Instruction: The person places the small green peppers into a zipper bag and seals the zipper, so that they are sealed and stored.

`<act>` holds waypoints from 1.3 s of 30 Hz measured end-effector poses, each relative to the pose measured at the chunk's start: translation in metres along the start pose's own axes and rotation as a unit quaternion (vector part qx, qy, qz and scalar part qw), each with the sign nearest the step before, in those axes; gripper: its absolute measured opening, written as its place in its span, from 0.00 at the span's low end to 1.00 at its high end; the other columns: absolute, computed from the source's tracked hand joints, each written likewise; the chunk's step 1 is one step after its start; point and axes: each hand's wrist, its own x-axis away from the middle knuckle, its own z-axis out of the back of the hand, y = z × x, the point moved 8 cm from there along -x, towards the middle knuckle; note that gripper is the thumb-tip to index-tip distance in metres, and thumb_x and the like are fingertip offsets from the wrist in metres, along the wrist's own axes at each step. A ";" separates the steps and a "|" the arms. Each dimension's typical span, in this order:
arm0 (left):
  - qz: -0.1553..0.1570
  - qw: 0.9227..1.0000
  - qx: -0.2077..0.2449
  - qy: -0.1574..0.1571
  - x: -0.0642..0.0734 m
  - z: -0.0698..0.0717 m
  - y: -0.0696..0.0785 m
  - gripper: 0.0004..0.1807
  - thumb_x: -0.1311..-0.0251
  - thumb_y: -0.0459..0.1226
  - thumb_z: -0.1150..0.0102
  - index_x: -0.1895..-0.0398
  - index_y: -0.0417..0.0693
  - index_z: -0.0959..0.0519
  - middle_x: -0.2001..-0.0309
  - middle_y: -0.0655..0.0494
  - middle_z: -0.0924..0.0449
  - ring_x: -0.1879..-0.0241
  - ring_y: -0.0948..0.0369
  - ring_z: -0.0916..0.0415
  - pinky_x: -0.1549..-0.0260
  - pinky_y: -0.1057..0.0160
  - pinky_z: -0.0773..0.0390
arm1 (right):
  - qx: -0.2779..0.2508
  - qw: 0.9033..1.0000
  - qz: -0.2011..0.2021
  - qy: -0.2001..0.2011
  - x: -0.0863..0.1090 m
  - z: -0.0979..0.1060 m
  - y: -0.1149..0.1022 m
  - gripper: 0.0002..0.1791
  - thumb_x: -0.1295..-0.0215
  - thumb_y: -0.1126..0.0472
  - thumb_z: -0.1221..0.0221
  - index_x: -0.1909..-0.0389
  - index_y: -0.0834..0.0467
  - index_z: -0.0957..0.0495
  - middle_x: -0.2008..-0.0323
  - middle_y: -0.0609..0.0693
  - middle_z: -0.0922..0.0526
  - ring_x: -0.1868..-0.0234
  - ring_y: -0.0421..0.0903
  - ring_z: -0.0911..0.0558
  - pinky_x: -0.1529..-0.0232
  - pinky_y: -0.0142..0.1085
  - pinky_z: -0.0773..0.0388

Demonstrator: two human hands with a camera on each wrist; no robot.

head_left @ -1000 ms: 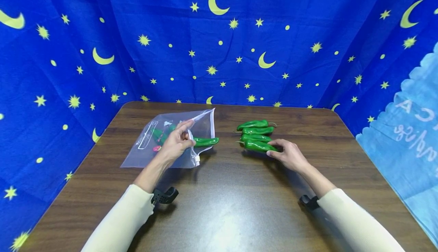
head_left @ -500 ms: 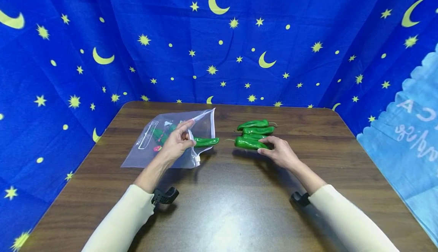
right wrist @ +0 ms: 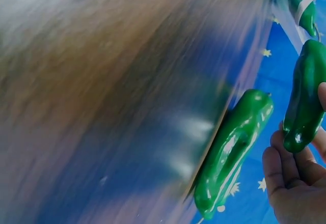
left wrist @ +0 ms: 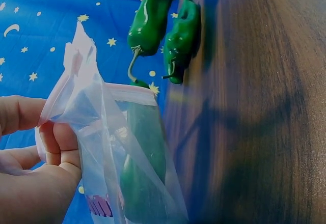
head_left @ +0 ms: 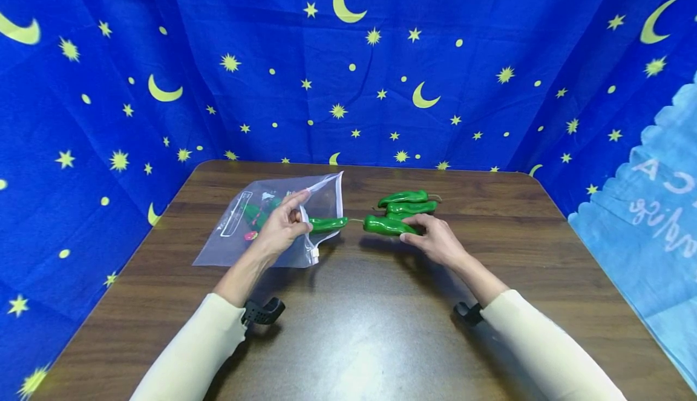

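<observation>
My left hand (head_left: pixel 280 227) pinches the open edge of a clear zip bag (head_left: pixel 229 250) on the left side of the table. Inside the bag lies a green pepper (left wrist: pixel 145 158), its end reaching out to the bag's mouth, with more green shapes deeper in. My right hand (head_left: pixel 435 241) holds another green pepper (head_left: pixel 383 225) by its blunt end, thumb on one side and fingers on the other. Its stem points left toward the bag mouth, right at the bagged pepper's end. In the right wrist view a loose pepper (right wrist: pixel 234 152) lies on the table beside the held one.
Behind the right hand, green peppers (head_left: pixel 411 207) lie side by side on the brown wooden table (head_left: pixel 490 207). A white slider (head_left: pixel 314 254) sits at the bag's near corner. A blue curtain (head_left: pixel 272 86) with moons and stars surrounds the table.
My right hand has lifted the nearest pepper from the row and carried it left toward the bag mouth. The left hand and the bag have stayed in place.
</observation>
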 end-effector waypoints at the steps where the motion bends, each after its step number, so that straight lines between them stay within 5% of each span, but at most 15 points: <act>1: 0.000 1.000 0.002 0.000 0.000 0.000 0.000 0.41 0.52 0.19 0.50 0.30 0.32 0.47 0.28 0.45 0.52 0.70 0.72 0.39 0.72 0.79 0.35 | 0.000 1.000 0.002 0.000 -0.001 -0.001 -0.001 0.21 0.42 0.53 0.37 0.48 0.56 0.22 0.49 0.55 0.18 0.48 0.52 0.22 0.48 0.48 0.26; 22: 0.002 1.000 0.003 0.008 0.000 0.003 0.002 0.40 0.52 0.18 0.50 0.31 0.30 0.46 0.29 0.45 0.51 0.71 0.72 0.38 0.74 0.79 0.35 | 0.019 1.000 0.007 0.005 0.001 -0.001 0.003 0.20 0.43 0.55 0.36 0.50 0.58 0.21 0.50 0.57 0.18 0.45 0.55 0.23 0.46 0.50 0.27; 39: 0.006 1.000 0.005 0.007 0.001 0.002 0.000 0.40 0.52 0.19 0.50 0.30 0.32 0.46 0.30 0.45 0.51 0.72 0.72 0.36 0.75 0.78 0.34 | 0.017 1.000 0.013 -0.006 -0.012 -0.012 -0.013 0.21 0.42 0.54 0.37 0.49 0.58 0.21 0.47 0.57 0.20 0.43 0.55 0.24 0.43 0.50 0.28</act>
